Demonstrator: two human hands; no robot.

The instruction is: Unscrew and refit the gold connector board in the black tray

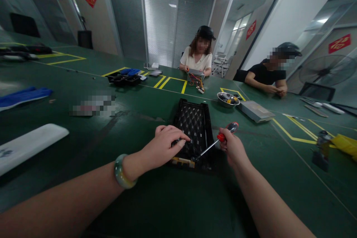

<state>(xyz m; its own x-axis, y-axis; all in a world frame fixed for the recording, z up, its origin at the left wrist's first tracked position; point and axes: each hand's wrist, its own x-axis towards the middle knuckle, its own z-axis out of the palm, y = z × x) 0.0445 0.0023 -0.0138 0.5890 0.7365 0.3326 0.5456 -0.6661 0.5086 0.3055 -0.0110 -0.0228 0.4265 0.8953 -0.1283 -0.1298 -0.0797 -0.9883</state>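
The left forearm and the right forearm are bare as far as the view shows, long, smooth shapes that taper toward the wrists and widen toward the lower edge of the view. Around the left wrist sits a jade bangle, a thick, round-edged, glossy hoop of pale, milky green, with a yellow-amber patch along its lower curve. The left hand and the right hand have slender fingers and wear no gloves. The right wrist wears no bangle.
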